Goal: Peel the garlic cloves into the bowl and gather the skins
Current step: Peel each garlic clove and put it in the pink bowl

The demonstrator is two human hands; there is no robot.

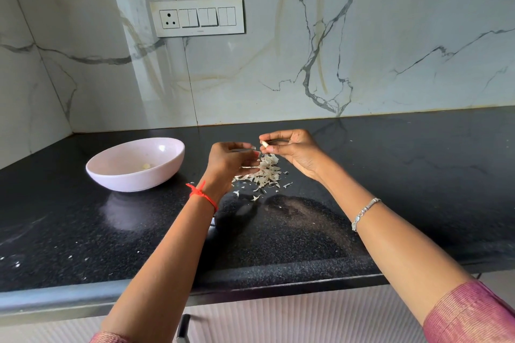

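A pale pink bowl (117, 172) stands on the black counter to the left, with a peeled garlic clove (146, 166) lying inside. In the middle of the counter lies a loose heap of garlic skins (264, 174). Just above the heap my right hand (295, 152) pinches a small garlic clove (264, 144) between thumb and fingertips. My left hand (227, 161) is curled close beside it, its fingertips at the clove's skin; whether it grips a strip of skin is unclear.
The black granite counter (390, 175) runs to a marble wall behind, with a switch panel (198, 17) above the bowl. Small skin flecks (16, 263) lie near the front left edge. A drawer handle (182, 327) shows below the counter.
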